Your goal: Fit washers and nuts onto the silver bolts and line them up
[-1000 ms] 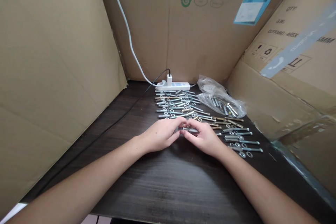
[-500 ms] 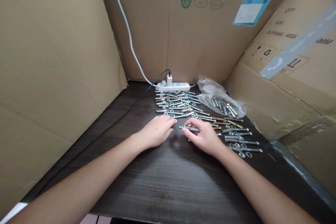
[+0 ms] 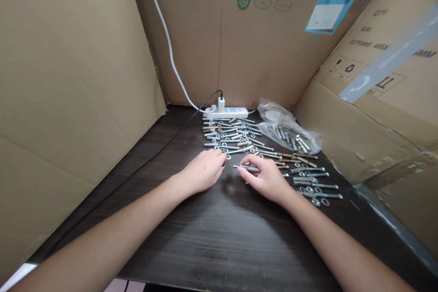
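Note:
My right hand pinches a long metal bolt by its shank, the bolt lying level and pointing left just above the dark table. My left hand rests on the table a little to the left of the bolt's tip, fingers curled together beside a small washer at the near edge of the pile; whether it grips anything is hidden. Rows of bolts and washers lie just beyond both hands. More bolts with loose washers lie to the right of my right hand.
A clear plastic bag with more bolts lies at the back right. A white power strip with a plug and cables sits at the back. Cardboard boxes wall in the table on the left, back and right.
My hands were together on the bolt a second ago. My left hand has let go and moved left to the table by the pile; my right hand still has the bolt.

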A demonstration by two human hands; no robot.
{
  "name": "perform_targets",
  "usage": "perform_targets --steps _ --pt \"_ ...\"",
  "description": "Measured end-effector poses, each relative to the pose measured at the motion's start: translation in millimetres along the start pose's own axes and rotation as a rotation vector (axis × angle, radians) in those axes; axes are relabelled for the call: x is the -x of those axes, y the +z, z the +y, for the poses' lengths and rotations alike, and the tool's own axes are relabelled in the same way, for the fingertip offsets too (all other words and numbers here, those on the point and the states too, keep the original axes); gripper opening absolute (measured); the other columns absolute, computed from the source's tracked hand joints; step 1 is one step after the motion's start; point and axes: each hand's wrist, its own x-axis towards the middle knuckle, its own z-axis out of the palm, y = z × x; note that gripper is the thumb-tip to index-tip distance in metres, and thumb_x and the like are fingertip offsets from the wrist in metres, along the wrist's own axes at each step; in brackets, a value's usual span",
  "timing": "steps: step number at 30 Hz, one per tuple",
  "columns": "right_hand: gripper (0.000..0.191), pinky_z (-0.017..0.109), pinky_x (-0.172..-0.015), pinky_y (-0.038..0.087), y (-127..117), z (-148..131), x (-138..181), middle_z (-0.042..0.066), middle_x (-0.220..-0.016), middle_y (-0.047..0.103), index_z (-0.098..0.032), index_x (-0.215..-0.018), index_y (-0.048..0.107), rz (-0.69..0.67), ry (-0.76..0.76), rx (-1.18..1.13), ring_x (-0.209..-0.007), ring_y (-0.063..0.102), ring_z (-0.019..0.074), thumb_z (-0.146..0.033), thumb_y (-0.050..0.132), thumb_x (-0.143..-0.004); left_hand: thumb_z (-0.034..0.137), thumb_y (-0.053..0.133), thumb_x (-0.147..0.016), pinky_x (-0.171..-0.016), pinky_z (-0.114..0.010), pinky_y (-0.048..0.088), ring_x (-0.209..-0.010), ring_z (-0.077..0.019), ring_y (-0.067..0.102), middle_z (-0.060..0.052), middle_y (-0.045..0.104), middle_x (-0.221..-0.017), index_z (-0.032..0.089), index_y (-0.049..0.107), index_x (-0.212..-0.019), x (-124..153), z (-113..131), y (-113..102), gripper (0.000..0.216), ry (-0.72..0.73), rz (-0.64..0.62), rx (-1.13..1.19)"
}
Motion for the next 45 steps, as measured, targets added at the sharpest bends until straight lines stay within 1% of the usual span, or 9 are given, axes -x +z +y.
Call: perform_targets --steps 7,12,19,27,33,39,45 --pt "0.017 0.024 -0.058 0.043 -0.1 -0.7 0.2 -0.002 -0.07 0.064 -0.02 -0.082 0.06 0.0 0.003 -0.003 -0.056 0.054 0.0119 -0.036 0.055 -0.084 0.018 0.045 -0.089 -0.077 -0.034 0.039 -0.091 -0.0206 0.053 -0.006 0.059 -0.099 0.017 0.054 -0.096 -0.3 1.4 -1.5 0.012 -0.018 0.004 -0.067" --pt "0.016 0.024 -0.057 0.043 0.4 -1.1 -0.1 -0.002 -0.069 0.063 -0.02 -0.082 0.06 -0.007 0.019 -0.019 -0.056 0.054 0.0121 -0.036 0.056 -0.083 0.018 0.046 -0.089 -0.076 -0.033 0.037 -0.09 -0.0206 0.052 -0.005 0.06 -0.095 0.018 0.055 -0.089 -0.4 1.4 -3.3 0.01 -0.013 0.013 -0.07" --pt "0.017 0.024 -0.059 0.044 0.4 0.1 0.5 -0.001 -0.071 0.064 -0.02 -0.083 0.061 -0.018 0.011 -0.014 -0.058 0.054 0.0119 -0.036 0.055 -0.084 0.019 0.046 -0.088 -0.077 -0.033 0.038 -0.088 -0.0202 0.052 -0.006 0.059 -0.093 0.017 0.055 -0.087 -0.1 2.2 -4.4 0.01 -0.022 0.009 -0.056" --pt "0.017 0.024 -0.061 0.045 0.7 0.7 0.5 -0.001 -0.074 0.066 -0.019 -0.083 0.061 -0.015 0.016 -0.032 -0.061 0.056 0.0125 -0.036 0.056 -0.084 0.016 0.043 -0.088 -0.08 -0.034 0.039 -0.091 -0.0208 0.052 -0.006 0.058 -0.096 0.017 0.054 -0.094 0.8 2.6 -2.3 0.012 -0.034 -0.013 -0.073" --pt "0.017 0.024 -0.059 0.044 0.9 0.9 0.4 -0.001 -0.072 0.065 -0.02 -0.083 0.061 -0.019 0.024 -0.026 -0.058 0.054 0.0118 -0.035 0.056 -0.084 0.013 0.043 -0.087 -0.083 -0.034 0.039 -0.095 -0.0211 0.052 -0.007 0.058 -0.099 0.017 0.056 -0.098 1.9 1.9 -1.5 0.017 -0.034 -0.02 -0.051" --pt "0.015 0.022 -0.06 0.046 1.3 1.1 1.0 -0.001 -0.073 0.064 -0.019 -0.082 0.061 -0.017 0.014 -0.048 -0.06 0.056 0.0114 -0.034 0.056 -0.084 0.011 0.043 -0.086 -0.083 -0.034 0.039 -0.093 -0.0202 0.052 -0.007 0.058 -0.097 0.017 0.056 -0.094 2.0 0.5 -2.8 0.016 -0.039 -0.026 -0.016" --pt "0.016 0.023 -0.058 0.044 1.5 -0.1 0.3 -0.002 -0.071 0.064 -0.019 -0.082 0.061 -0.013 0.002 -0.028 -0.058 0.055 0.0112 -0.034 0.056 -0.084 0.015 0.044 -0.087 -0.078 -0.033 0.039 -0.089 -0.0207 0.051 -0.007 0.058 -0.095 0.016 0.055 -0.089 2.3 0.4 -2.8 0.011 -0.056 -0.038 -0.066"
